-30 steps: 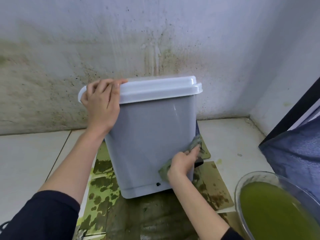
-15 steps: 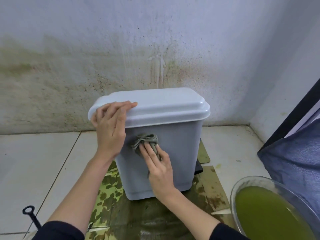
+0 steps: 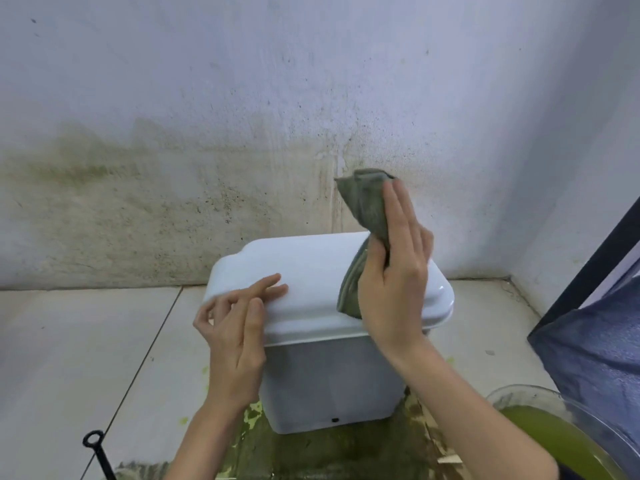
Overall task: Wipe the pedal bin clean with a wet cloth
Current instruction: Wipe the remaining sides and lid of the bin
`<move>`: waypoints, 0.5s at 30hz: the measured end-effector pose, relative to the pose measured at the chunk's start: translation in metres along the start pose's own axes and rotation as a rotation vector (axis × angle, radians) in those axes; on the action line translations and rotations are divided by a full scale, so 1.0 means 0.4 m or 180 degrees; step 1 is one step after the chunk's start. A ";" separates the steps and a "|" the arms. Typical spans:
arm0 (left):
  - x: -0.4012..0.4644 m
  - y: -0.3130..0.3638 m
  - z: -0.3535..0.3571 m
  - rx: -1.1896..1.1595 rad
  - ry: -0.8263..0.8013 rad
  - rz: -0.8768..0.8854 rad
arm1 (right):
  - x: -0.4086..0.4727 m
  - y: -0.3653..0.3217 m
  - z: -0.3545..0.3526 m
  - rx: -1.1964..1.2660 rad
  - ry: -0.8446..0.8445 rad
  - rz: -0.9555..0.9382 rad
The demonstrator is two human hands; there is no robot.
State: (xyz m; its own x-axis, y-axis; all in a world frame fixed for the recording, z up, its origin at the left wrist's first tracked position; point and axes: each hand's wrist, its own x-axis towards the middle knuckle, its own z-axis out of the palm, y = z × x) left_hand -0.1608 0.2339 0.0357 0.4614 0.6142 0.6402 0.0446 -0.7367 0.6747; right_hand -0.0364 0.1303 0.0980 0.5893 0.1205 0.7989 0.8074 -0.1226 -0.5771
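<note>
The pedal bin (image 3: 329, 382) has a grey body and a closed white lid (image 3: 311, 271). It stands upright on a wet camouflage mat (image 3: 311, 455) close to the stained wall. My right hand (image 3: 391, 282) hovers over the right part of the lid and holds a grey-green cloth (image 3: 367, 209). One end of the cloth sticks up past my fingertips and the other hangs down onto the lid. My left hand (image 3: 235, 327) is at the lid's front left edge, fingers loosely bent, with two fingertips resting on the lid.
A clear bowl (image 3: 519, 389) of green liquid sits at the bottom right. Blue fabric (image 3: 595, 348) and a dark frame (image 3: 588, 258) close off the right side. A black hooked tool (image 3: 95, 448) lies on the pale floor tiles at the lower left.
My right hand rose with the cloth from the bin's front wall to above the lid's right side. My left hand loosened its hold on the lid edge. The tilted bin is upright again.
</note>
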 end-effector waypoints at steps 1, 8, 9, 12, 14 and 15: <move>0.020 0.013 -0.009 0.0010 -0.0001 -0.0060 | 0.014 -0.003 0.010 -0.0101 -0.0435 0.0081; 0.270 0.003 0.014 0.1259 -0.1406 -0.0291 | -0.086 -0.015 -0.026 -0.0297 -0.0914 0.0839; 0.299 -0.005 0.029 0.1473 -0.1720 -0.0306 | -0.117 -0.022 -0.045 -0.0277 -0.0640 0.1039; 0.351 -0.013 0.070 0.1849 -0.2383 -0.0306 | -0.195 -0.031 -0.087 -0.0315 -0.0255 0.1610; 0.371 -0.022 0.084 0.1685 -0.2724 -0.0609 | -0.212 -0.049 -0.097 0.0192 -0.0317 0.2427; 0.378 -0.027 0.088 0.1542 -0.2865 -0.0775 | -0.214 -0.056 -0.102 0.0515 -0.0352 0.2748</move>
State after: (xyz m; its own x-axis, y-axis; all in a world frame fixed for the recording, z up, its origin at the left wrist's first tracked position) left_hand -0.0603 0.3247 0.1121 0.8718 0.4704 -0.1364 0.4827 -0.7779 0.4022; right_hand -0.1062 0.0827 0.0494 0.9876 0.1459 0.0572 0.0687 -0.0749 -0.9948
